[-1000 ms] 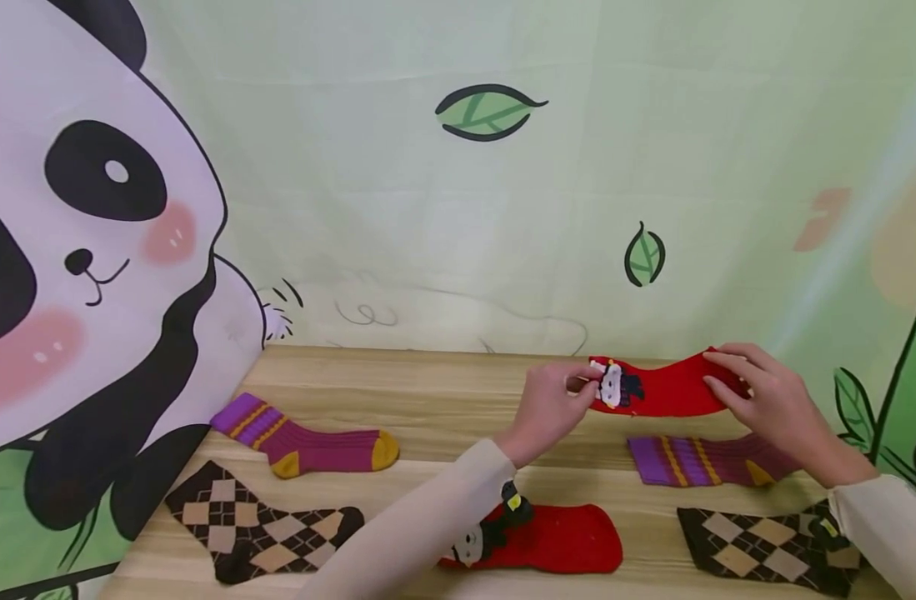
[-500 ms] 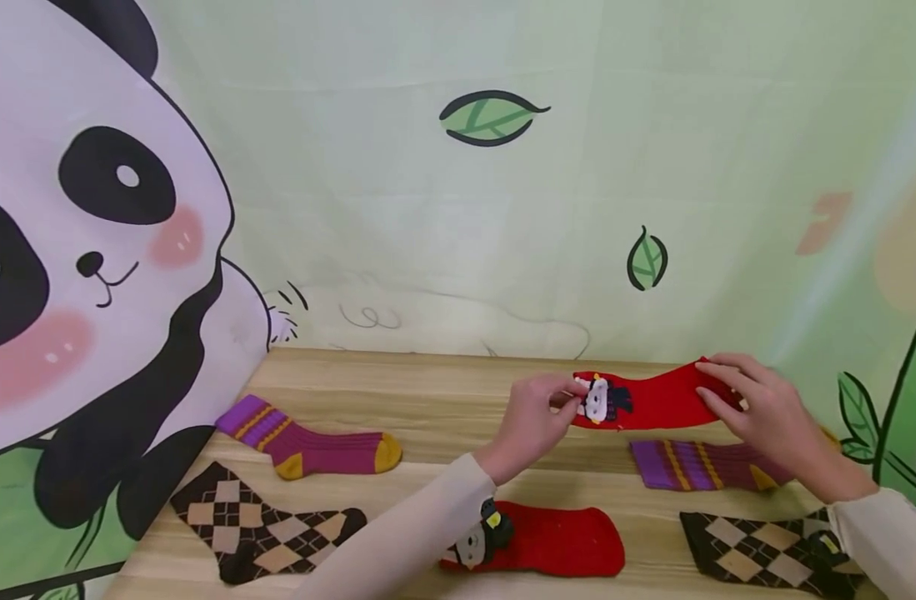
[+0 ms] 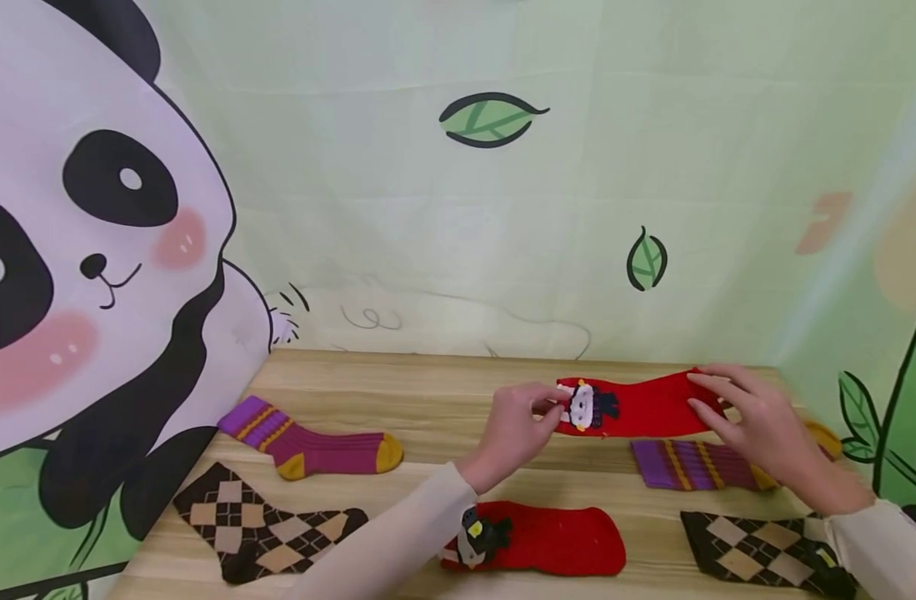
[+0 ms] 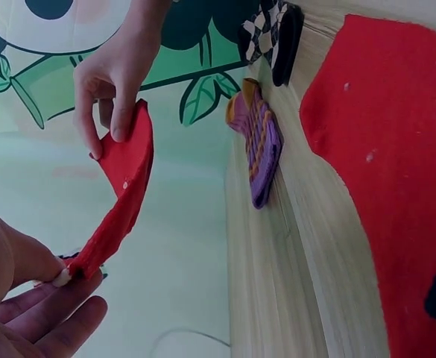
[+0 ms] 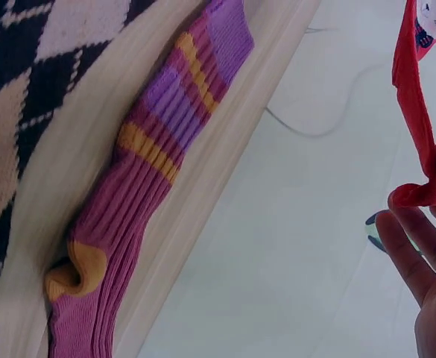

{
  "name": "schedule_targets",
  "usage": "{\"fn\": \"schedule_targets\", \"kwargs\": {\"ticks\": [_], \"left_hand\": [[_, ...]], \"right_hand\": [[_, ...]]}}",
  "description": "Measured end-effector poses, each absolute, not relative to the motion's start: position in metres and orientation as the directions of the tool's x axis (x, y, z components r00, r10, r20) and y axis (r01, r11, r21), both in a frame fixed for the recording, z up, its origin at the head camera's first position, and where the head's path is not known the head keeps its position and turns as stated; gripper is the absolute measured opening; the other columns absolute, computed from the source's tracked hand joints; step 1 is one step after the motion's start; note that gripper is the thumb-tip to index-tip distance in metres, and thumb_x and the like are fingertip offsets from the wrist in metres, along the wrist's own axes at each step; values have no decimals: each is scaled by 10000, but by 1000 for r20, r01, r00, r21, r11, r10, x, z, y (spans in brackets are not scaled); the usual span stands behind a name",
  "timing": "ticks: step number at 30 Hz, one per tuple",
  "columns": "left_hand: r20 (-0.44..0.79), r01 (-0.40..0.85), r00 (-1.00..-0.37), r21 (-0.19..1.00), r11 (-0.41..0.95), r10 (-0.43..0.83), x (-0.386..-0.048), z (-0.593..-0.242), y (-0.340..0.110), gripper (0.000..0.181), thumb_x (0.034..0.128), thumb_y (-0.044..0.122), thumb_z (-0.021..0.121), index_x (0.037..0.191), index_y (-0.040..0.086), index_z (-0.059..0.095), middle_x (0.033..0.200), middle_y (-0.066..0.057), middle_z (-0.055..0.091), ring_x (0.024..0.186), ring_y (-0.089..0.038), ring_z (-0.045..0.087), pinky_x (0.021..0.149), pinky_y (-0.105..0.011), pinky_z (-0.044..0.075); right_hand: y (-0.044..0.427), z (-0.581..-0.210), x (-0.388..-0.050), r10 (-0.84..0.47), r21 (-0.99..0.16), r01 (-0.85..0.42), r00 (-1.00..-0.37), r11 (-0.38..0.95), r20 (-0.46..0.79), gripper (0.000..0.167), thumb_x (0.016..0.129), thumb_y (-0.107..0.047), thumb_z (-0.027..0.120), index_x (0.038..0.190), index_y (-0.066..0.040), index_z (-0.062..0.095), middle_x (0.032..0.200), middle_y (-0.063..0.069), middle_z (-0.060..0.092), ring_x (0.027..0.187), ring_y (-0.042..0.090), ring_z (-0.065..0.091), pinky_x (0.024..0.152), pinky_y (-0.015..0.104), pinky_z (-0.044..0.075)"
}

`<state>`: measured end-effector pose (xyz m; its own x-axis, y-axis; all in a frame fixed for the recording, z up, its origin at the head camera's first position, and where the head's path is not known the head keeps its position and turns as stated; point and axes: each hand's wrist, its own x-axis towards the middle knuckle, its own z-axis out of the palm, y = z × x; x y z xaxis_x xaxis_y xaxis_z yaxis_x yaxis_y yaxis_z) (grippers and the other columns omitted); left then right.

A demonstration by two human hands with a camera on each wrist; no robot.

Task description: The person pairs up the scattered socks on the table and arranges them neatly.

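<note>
A red sock [image 3: 648, 406] with a white cartoon animal is stretched between both hands above the back right of the wooden table. My left hand [image 3: 512, 429] pinches its patterned end between thumb and fingers; the left wrist view shows the sock [image 4: 124, 201] raised off the tabletop. At the other end, my right hand [image 3: 761, 425] grips the plain red part, and in the right wrist view the sock [image 5: 415, 97] hangs from its fingertips. Below my left forearm lies a second red sock [image 3: 555, 540], its patterned end partly covered by the wrist gear.
Two purple socks with yellow bands, one on the left [image 3: 330, 450] and one on the right [image 3: 683, 465], lie on the table [image 3: 397, 379]. Two argyle socks, left [image 3: 277, 533] and right [image 3: 750, 546], lie nearer. A panda-print cloth [image 3: 367, 208] hangs behind.
Both hands have moved left and slightly down with the red sock held between them. The socks on the table stay where they were.
</note>
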<state>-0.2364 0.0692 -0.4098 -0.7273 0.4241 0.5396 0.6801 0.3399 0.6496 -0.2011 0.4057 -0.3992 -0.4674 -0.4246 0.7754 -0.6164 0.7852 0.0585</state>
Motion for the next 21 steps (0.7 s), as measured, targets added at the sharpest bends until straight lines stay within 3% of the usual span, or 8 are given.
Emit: {"fn": "schedule_targets", "kwargs": {"ticks": [7,10,15,18,21], "left_hand": [[530,664,-741,668,335,411,-232,-411,56,202,946,28,715,1132,59,786,1111,-61,770,906,-60,736,798,-151,552],[523,656,-749,670,346,406,-229,-413,49,202,946,36,719,1132,72,788,1115,-50,769,890,-46,732,791,-148,551],[500,632,-769,687,358,399,-224,-414,39,205,947,53,726,1141,81,787,1136,-58,764,896,-62,736,763,-144,553],[485,615,-782,701,360,391,-222,-414,34,204,945,50,729,1138,80,788,1142,-64,762,899,-78,741,757,-149,556],[478,605,-790,709,363,383,-219,-414,28,204,947,56,730,1141,79,787,1144,-63,761,904,-99,743,761,-153,557]], "right_hand": [[395,-402,-195,-430,56,-618,-476,784,768,622,1040,-577,476,1129,-27,753,1117,146,696,852,267,705,643,238,558],[391,-402,-194,-438,55,-631,-471,774,766,599,1041,-558,493,1122,-26,758,1103,143,701,881,270,706,730,189,555],[385,-403,-192,-442,37,-645,-480,764,757,596,1038,-556,501,1107,-25,763,1094,129,697,910,273,708,910,72,443],[383,-405,-190,-441,25,-636,-506,771,741,608,1033,-578,494,1109,-39,765,1104,115,695,916,263,714,896,89,464],[378,-407,-191,-446,36,-657,-470,753,762,587,1030,-570,512,1092,-47,773,1093,111,704,885,256,722,880,101,480]]}}
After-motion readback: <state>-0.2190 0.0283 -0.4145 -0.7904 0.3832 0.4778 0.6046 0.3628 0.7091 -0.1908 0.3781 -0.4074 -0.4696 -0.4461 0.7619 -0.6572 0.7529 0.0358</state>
